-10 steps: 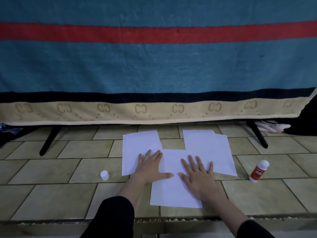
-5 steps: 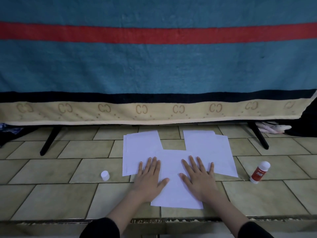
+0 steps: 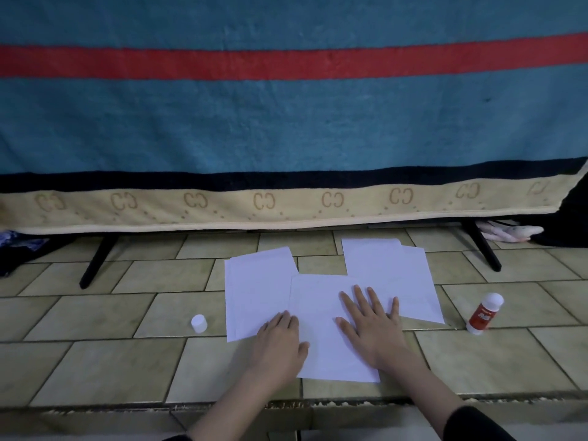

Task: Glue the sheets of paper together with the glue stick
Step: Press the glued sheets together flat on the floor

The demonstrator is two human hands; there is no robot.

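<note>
Two hands flat on the sheets [image 3: 321,300]: right hand [image 3: 370,326] fingers spread; left hand [image 3: 280,340] together.

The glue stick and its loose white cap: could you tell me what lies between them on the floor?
In the head view, the overlapping paper sheets and both hands, left and right, lie between the glue stick and cap.
</note>
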